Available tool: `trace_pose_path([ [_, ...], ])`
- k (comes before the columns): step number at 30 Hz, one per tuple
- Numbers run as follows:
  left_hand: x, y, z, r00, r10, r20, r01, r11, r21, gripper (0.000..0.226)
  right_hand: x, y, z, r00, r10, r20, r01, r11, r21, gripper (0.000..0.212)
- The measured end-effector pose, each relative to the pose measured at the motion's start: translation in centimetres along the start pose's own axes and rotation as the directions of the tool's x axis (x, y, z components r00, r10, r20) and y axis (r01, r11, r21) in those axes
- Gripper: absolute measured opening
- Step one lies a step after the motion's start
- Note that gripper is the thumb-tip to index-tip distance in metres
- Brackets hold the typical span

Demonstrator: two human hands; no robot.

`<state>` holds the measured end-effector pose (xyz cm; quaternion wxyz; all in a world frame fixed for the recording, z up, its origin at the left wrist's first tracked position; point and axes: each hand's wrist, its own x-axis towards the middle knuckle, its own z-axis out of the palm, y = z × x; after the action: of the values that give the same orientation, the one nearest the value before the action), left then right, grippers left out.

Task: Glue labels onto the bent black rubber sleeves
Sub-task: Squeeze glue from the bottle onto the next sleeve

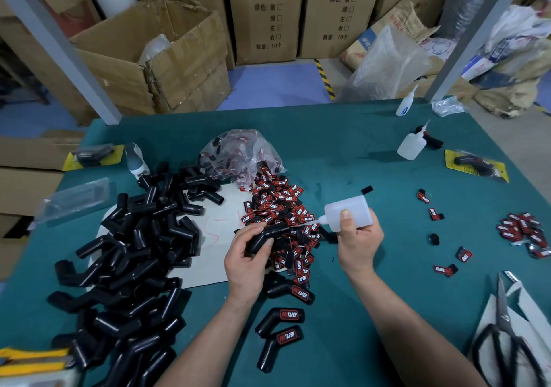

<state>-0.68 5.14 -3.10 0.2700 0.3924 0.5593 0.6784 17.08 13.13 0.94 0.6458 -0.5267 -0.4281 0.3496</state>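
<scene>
Head view: the left hand [247, 258] curls its fingers round a bent black rubber sleeve [265, 237], holding it just above the green desk [357, 154] and over the near edge of a heap of red-and-black labels [277, 207]. The right hand [357, 240] grips a translucent glue bottle [350, 213] tipped on its side, thumb on top. Its thin nozzle [310, 223] points left and reaches the upper arm of the sleeve.

I judge the step in hand to be laying glue on the sleeve's bare face; no label shows on it yet.

A big pile of unlabelled sleeves [134, 252] lies to the left. 3 labelled sleeves [283, 318] lie near the left forearm, which suggests the task is early.

The next move likely calls for lifting the nozzle clear and pinching 1 label from the heap. The label then needs setting square on the glued patch and pressing flat, while the left hand keeps the sleeve from rolling. Too much glue could squeeze out round the label's edge.

2 spare bottles [413, 145] and scissors [501, 327] lie well apart to the right.
</scene>
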Motion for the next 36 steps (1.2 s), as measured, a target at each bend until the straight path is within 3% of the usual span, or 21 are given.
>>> trace_pose_path([
  [23,0.11,-0.8,-0.08,0.999,0.042,0.006,-0.042,0.999,0.022,0.043,0.08,-0.25,-0.01,1.0,-0.013,-0.005,0.013,1.0,0.008,0.025],
  [36,0.12,-0.85,-0.23,0.999,0.04,0.005,-0.04,0.999,0.026,0.03,0.21,-0.11,-0.03,1.0,-0.001,-0.017,0.002,1.0,0.023,0.026],
])
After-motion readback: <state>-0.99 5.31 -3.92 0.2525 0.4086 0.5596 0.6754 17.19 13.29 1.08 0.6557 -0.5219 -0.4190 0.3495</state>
